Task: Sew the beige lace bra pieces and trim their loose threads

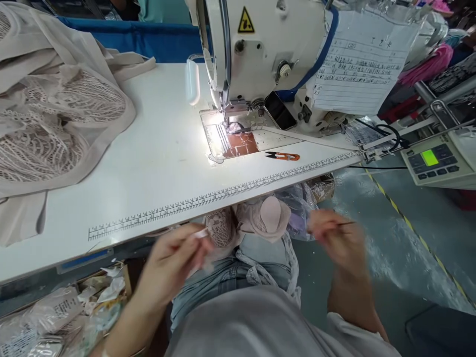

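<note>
My left hand [174, 260] is below the table edge over my lap, fingers pinched on a small pale strip [202, 233]. My right hand [334, 238] is blurred by motion, fingers closed on a thin dark tool [345, 224] that sticks out to the right. Between the hands, beige lace garment pieces [256, 218] lie on my lap. Neither hand touches the white sewing table [156, 163].
A white sewing machine [267, 54] stands at the back with a lit needle area [232, 131]. Orange thread snips [284, 156] lie near the ruler strip [223, 196]. A heap of beige lace fabric [55, 114] covers the table's left. A control panel [435, 161] is right.
</note>
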{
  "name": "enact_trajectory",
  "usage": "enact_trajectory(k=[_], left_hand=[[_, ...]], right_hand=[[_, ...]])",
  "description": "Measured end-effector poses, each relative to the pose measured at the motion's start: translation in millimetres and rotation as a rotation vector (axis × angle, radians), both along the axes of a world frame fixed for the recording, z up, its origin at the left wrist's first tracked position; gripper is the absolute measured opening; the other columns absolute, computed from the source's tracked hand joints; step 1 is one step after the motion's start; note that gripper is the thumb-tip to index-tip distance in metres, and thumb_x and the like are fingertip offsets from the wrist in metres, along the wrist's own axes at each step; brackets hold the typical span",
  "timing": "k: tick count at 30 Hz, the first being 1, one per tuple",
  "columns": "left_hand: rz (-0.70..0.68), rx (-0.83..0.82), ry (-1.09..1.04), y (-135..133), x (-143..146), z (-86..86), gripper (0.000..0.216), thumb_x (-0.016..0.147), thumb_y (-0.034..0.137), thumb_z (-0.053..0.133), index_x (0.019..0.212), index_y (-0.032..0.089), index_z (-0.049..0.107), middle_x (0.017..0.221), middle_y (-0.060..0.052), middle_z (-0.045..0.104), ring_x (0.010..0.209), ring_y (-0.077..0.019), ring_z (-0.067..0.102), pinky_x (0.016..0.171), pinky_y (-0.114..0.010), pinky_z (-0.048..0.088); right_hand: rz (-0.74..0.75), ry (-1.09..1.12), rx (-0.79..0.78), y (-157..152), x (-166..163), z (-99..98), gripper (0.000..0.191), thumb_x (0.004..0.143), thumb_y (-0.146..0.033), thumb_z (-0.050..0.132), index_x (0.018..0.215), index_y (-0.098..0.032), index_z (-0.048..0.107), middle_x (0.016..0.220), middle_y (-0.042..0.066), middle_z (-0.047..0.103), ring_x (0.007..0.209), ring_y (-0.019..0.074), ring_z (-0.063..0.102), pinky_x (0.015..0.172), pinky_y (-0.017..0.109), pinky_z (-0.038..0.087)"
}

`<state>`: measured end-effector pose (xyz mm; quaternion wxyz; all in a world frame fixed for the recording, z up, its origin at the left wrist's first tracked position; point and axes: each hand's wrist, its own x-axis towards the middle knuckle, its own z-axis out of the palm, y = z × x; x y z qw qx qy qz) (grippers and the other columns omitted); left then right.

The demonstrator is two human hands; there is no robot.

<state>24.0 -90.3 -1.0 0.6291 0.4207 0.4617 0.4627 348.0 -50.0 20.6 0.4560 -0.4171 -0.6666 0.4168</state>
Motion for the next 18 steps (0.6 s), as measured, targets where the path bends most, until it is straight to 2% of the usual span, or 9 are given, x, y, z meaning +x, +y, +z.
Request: enact_trajectory(k=[1,2,4,5,7,9,12,15,18], left_hand=[[-0.024,-0.030,-0.022,5,19,-3.6,0.034,0.091,0.051,0.063,0.087,0.018,0.071,0.065,0.000,0.058,0.058,-0.0119,0.053,0.056,-0.024,0.047],[-0.055,-0.040,-0.022,9,37,-7.6,0.035,0.092,0.052,0.060,0.097,0.019,0.070,0.077,-0.002,0.063,0.062,-0.0120,0.053,0.059,-0.025,0.047],[-0.148,-0.022,-0.036,14,68,-16.4,0.048,0.090,0.061,0.058,0.113,0.020,0.065,0.091,-0.004,0.063,0.072,-0.0136,0.054,0.069,-0.027,0.048],[-0.205,-0.016,-0.066,16,78,-21.0,0.056,0.086,0.066,0.060,0.116,0.019,0.062,0.090,-0.004,0.061,0.074,-0.0145,0.054,0.070,-0.028,0.048],[-0.302,-0.047,-0.117,19,90,-30.1,0.063,0.078,0.071,0.065,0.109,0.017,0.060,0.077,0.000,0.055,0.068,-0.0139,0.051,0.065,-0.027,0.045],[-0.327,-0.131,-0.114,21,91,-37.8,0.056,0.077,0.069,0.067,0.094,0.016,0.059,0.064,0.005,0.045,0.055,-0.0100,0.041,0.053,-0.023,0.036],[-0.270,-0.230,-0.042,23,82,-46.8,0.052,0.081,0.068,0.063,0.075,0.017,0.055,0.057,0.007,0.037,0.048,-0.0069,0.025,0.047,-0.022,0.021],[-0.214,-0.233,0.011,24,66,-54.5,0.054,0.080,0.068,0.062,0.066,0.018,0.052,0.056,0.006,0.038,0.049,-0.0074,0.025,0.047,-0.022,0.020],[-0.131,-0.207,0.076,22,50,-59.6,0.051,0.082,0.066,0.061,0.065,0.019,0.050,0.057,0.005,0.040,0.050,-0.0085,0.027,0.048,-0.022,0.023]], right_hand=[[0.117,-0.099,-0.126,-2,-13,-2.6,0.040,0.102,-0.043,0.046,0.074,-0.021,0.063,0.062,-0.001,0.053,0.056,0.0130,0.051,0.053,0.027,0.040],[0.211,-0.152,-0.196,-4,-26,-6.4,0.038,0.103,-0.044,0.044,0.081,-0.021,0.066,0.067,0.001,0.058,0.060,0.0133,0.055,0.056,0.026,0.043],[0.291,-0.193,-0.216,-4,-47,-15.2,0.041,0.103,-0.048,0.041,0.091,-0.021,0.068,0.077,0.004,0.066,0.070,0.0151,0.059,0.067,0.028,0.047],[0.310,-0.200,-0.185,-2,-54,-19.3,0.044,0.101,-0.055,0.041,0.097,-0.021,0.069,0.082,0.005,0.067,0.075,0.0168,0.059,0.074,0.031,0.048],[0.367,-0.179,-0.170,2,-61,-26.1,0.059,0.095,-0.067,0.037,0.111,-0.020,0.068,0.091,0.008,0.069,0.085,0.0202,0.057,0.085,0.036,0.046],[0.447,-0.105,-0.265,7,-60,-31.3,0.074,0.091,-0.077,0.029,0.125,-0.021,0.064,0.102,0.010,0.068,0.091,0.0222,0.056,0.087,0.038,0.044],[0.474,0.042,-0.499,12,-54,-39.6,0.083,0.088,-0.082,0.022,0.139,-0.025,0.055,0.115,0.010,0.063,0.086,0.0196,0.053,0.072,0.032,0.044],[0.406,0.171,-0.687,16,-50,-48.7,0.088,0.084,-0.086,0.027,0.145,-0.026,0.048,0.122,0.011,0.060,0.076,0.0165,0.048,0.059,0.029,0.040],[0.385,0.287,-0.830,20,-50,-55.9,0.094,0.080,-0.088,0.033,0.148,-0.024,0.043,0.127,0.014,0.059,0.078,0.0175,0.049,0.064,0.030,0.043]])
